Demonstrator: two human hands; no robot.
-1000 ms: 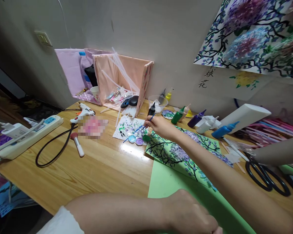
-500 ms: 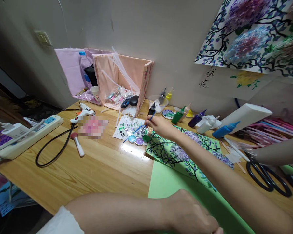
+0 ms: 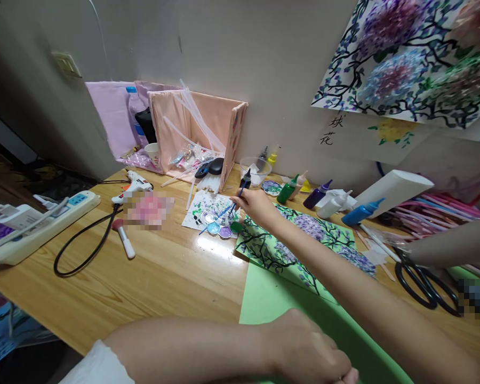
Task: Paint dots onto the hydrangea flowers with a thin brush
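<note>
My right hand (image 3: 257, 206) reaches across the table, closed around a thin blue paintbrush (image 3: 239, 193) whose lower end points down at the palette. The flower-shaped paint palette (image 3: 225, 232) has wells of blue, purple and green paint. A second blue brush (image 3: 205, 229) appears to lie across it. Under my right forearm lies a green sheet painted with dark branches and purple blossoms (image 3: 264, 247). My left hand (image 3: 310, 349) is curled at the bottom edge over a plain light-green sheet (image 3: 260, 293); whatever is inside its fingers is hidden.
Paint bottles, including a green one (image 3: 288, 189) and a blue one (image 3: 362, 212), line the back. Black-handled scissors (image 3: 424, 285) lie right. Left are a glue gun (image 3: 138, 182), a makeup brush (image 3: 125, 241) and a power strip (image 3: 44, 226). A pink box (image 3: 200, 122) stands behind.
The whole view has shifted slightly, so most things appear a little further left. My right hand still holds the brush by the palette, and my left hand stays curled in place.
</note>
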